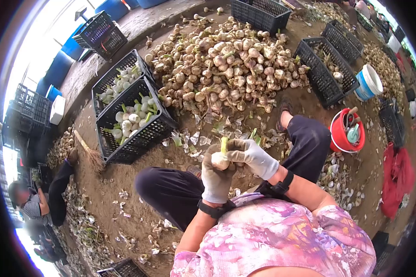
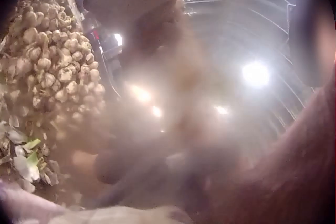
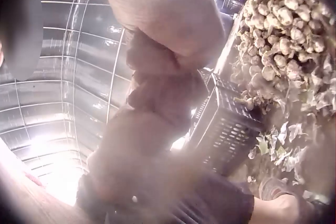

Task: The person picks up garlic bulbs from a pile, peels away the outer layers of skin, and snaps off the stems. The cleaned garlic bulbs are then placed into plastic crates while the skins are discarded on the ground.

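A pale garlic bulb (image 1: 220, 162) with a short green stem pointing up is held in front of the body in the head view. The gloved left hand (image 1: 216, 181) grips it from below and the side, fingers curled round it. From the other side the gloved right hand (image 1: 253, 158) reaches in, its thumb and fingers bent and pinching at the bulb's edge. In the right wrist view a gloved hand (image 3: 163, 40) looms large, and the bulb is hidden there. The left wrist view is hazy.
Ahead lies a big heap of unpeeled garlic (image 1: 231, 64). Two joined black crates (image 1: 138, 138) with peeled bulbs stand front left, beside a broom (image 1: 90, 154). At the right are a black crate (image 1: 330, 92) and a red bucket (image 1: 336, 134) with tools. Peelings litter the ground.
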### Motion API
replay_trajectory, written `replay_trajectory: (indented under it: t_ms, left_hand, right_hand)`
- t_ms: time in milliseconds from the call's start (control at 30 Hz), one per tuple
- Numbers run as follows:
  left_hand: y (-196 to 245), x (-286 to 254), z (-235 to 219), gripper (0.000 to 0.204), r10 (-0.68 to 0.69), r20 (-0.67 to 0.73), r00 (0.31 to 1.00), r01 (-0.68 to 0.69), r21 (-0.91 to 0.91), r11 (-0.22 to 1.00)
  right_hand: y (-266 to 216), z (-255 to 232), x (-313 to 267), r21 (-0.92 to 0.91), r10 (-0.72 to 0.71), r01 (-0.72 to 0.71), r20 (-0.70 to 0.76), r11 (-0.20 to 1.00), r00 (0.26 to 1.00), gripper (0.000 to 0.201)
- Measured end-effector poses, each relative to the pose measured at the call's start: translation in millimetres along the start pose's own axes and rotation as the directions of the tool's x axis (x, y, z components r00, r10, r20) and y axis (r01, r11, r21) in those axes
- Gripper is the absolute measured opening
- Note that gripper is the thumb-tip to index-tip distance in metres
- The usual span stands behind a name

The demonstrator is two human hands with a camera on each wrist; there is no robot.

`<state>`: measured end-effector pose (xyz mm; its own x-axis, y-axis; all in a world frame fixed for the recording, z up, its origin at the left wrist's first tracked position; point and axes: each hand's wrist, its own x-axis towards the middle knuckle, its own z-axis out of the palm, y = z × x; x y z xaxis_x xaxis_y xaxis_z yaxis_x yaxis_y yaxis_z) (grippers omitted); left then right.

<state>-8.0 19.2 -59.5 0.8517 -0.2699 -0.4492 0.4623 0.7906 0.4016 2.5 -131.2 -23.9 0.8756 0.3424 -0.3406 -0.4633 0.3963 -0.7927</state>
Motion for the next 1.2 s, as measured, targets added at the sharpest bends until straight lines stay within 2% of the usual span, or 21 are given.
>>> replay_trajectory:
  t_ms: [67, 133, 233, 333, 367, 467, 500, 600, 633, 667, 733, 767, 800, 833, 867, 933, 1033, 1100, 1133, 1167, 1200]
  left_hand:
    - [7.1, -1.2, 8.0, 0.047, -0.087, 0.011, 0.996, 0.087, -0.087, 0.992]
    - [10.5, -2.8, 15.3, 0.046, -0.122, 0.089, 0.989, 0.134, -0.143, 0.981]
    - [3.7, -0.9, 18.9, 0.045, -0.032, 0.019, 0.999, 0.032, -0.039, 0.999]
    - [-1.5, -1.3, 21.4, 0.044, 0.226, 0.041, 0.973, -0.229, 0.236, 0.944]
    - [0.6, -1.1, 20.5, 0.045, 0.258, 0.122, 0.958, -0.286, 0.378, 0.881]
    - [-6.3, -1.0, 15.2, 0.044, 0.397, 0.245, 0.885, -0.466, 0.486, 0.74]
    - [-8.1, 2.1, 19.6, 0.046, 0.473, 0.257, 0.843, -0.518, 0.627, 0.582]
    - [2.0, -6.7, 28.8, 0.049, 0.209, 0.007, 0.978, -0.204, 0.244, 0.948]
    - [18.5, 2.8, 14.1, 0.05, -0.188, 0.129, 0.974, 0.205, -0.132, 0.97]
    - [20.5, 9.0, 6.8, 0.053, -0.28, 0.278, 0.919, 0.35, -0.249, 0.903]
    - [27.1, 18.4, -4.2, 0.052, -0.332, 0.359, 0.872, 0.421, -0.207, 0.883]
    - [20.6, 17.6, -7.3, 0.052, -0.169, 0.203, 0.964, 0.188, -0.078, 0.979]
    - [14.9, 4.8, 17.5, 0.053, 0.032, 0.073, 0.997, -0.039, 0.086, 0.996]
    - [8.5, -1.9, 32.1, 0.054, 0.253, -0.021, 0.967, -0.238, 0.273, 0.932]
    - [-0.1, -0.9, 22.0, 0.056, 0.409, 0.13, 0.903, -0.419, 0.477, 0.773]
    - [-0.2, 1.0, 12.9, 0.052, 0.401, 0.149, 0.904, -0.421, 0.476, 0.772]
    - [3.4, 16.4, -1.1, 0.046, 0.3, 0.011, 0.954, -0.288, 0.321, 0.902]
    - [9.8, 19.0, -2.7, 0.044, 0.217, 0.03, 0.976, -0.216, 0.288, 0.933]
    - [10.5, 18.5, 0.0, 0.043, 0.186, 0.038, 0.982, -0.189, 0.27, 0.944]
    - [11.7, 16.0, 2.9, 0.042, 0.155, 0.044, 0.987, -0.161, 0.254, 0.954]
    - [13.1, 14.2, 4.0, 0.041, 0.123, 0.052, 0.991, -0.132, 0.239, 0.962]
  right_hand:
    - [2.7, -5.2, -1.0, 0.109, 0.006, -0.011, 0.05, 0.994, 0.999, 0.042]
    - [-2.9, -3.5, -5.2, 0.019, -0.014, 0.014, 0.02, 1.0, 1.0, 0.043]
    - [-14.3, 0.2, -13.5, -0.111, 0.002, -0.01, -0.071, 0.994, 0.997, 0.041]
    - [-1.8, 1.9, -6.1, -0.463, -0.337, 0.286, -0.027, 0.839, 0.941, 0.039]
    - [3.8, 2.1, -4.7, -0.521, -0.382, 0.306, -0.041, 0.797, 0.923, 0.033]
    - [0.9, 2.7, -2.1, -0.693, -0.303, 0.103, -0.172, 0.714, 0.937, 0.026]
    - [0.6, 2.2, -0.9, -0.677, -0.297, 0.116, -0.157, 0.727, 0.942, 0.022]
    - [12.1, 5.2, 3.9, -0.66, -0.42, 0.242, -0.122, 0.711, 0.899, 0.02]
    - [16.9, 7.1, 5.5, -0.715, -0.528, 0.324, -0.074, 0.619, 0.846, 0.021]
    - [22.9, 6.1, 6.9, -0.734, -0.524, 0.307, -0.078, 0.606, 0.848, 0.022]
    - [28.0, 5.3, 11.0, -0.769, -0.526, 0.278, -0.088, 0.575, 0.846, 0.023]
    - [27.7, 2.7, 12.0, -0.643, -0.446, 0.275, -0.117, 0.715, 0.887, 0.026]
    - [27.2, 2.0, 13.1, -0.647, -0.461, 0.273, -0.138, 0.712, 0.877, 0.026]
    - [27.4, 1.5, 14.5, -0.651, -0.477, 0.272, -0.158, 0.709, 0.865, 0.026]
    - [28.1, 1.5, 15.4, -0.653, -0.491, 0.27, -0.178, 0.707, 0.853, 0.026]
    - [22.3, 10.4, 8.7, -0.713, -0.503, 0.321, -0.052, 0.624, 0.863, 0.019]
    - [25.8, 19.8, 2.9, -0.724, -0.521, 0.436, 0.125, 0.534, 0.844, 0.017]
    - [12.6, 21.1, -7.4, -0.484, -0.207, 0.204, 0.048, 0.851, 0.977, 0.017]
    - [5.1, 20.5, -10.6, -0.339, -0.031, 0.046, 0.05, 0.94, 0.998, 0.017]
    - [3.7, 14.5, -10.6, -0.262, -0.004, 0.02, 0.062, 0.965, 0.998, 0.018]
    - [7.8, 7.2, -12.1, -0.055, 0.061, -0.058, 0.055, 0.997, 0.997, 0.02]
